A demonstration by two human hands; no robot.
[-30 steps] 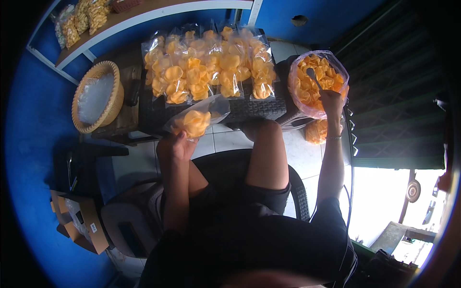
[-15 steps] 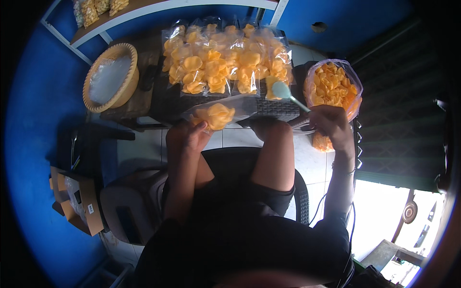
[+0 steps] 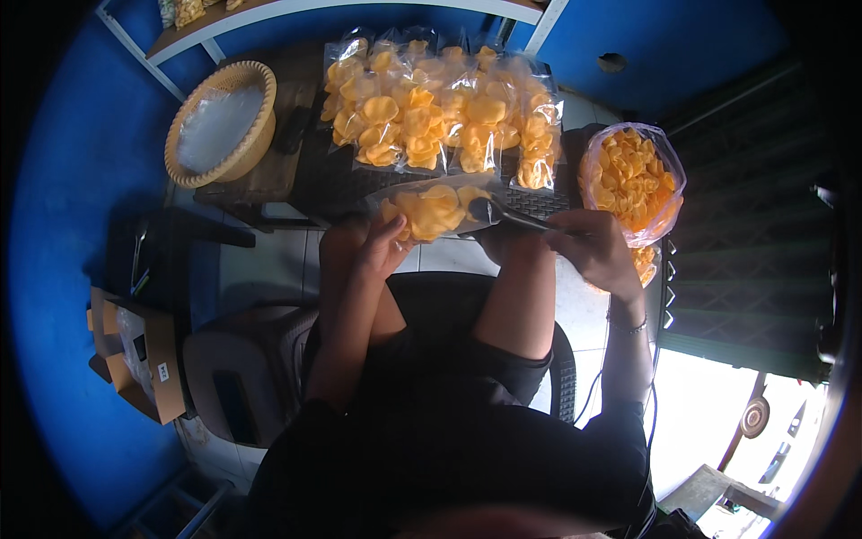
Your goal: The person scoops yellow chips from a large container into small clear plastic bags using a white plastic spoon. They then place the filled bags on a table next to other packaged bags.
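My left hand (image 3: 384, 251) is closed on the lower end of a clear plastic bag (image 3: 434, 214) with several orange chips inside. The bag lies slanted above my knees, its mouth toward the right. My right hand (image 3: 594, 250) grips the handle of a spoon (image 3: 532, 219), palm down. The spoon's bowl is at the bag's mouth, beside a chip there; whether it is fully inside I cannot tell. Just beyond my right hand stands a large open plastic bag (image 3: 631, 180) full of the same orange chips.
Several filled clear bags of chips (image 3: 422, 121) lie in rows on a dark woven table (image 3: 350, 187). To the left, a tan basket (image 3: 256, 135) holds clear plastic. A chair (image 3: 242, 386) and an open cardboard box (image 3: 162, 359) are at the lower left. A shelf (image 3: 233, 20) runs along the back.
My right hand has brought the spoon left and down, from beside the large chip bag to the small bag's mouth. More chips now show in the small bag, which lies more stretched out.
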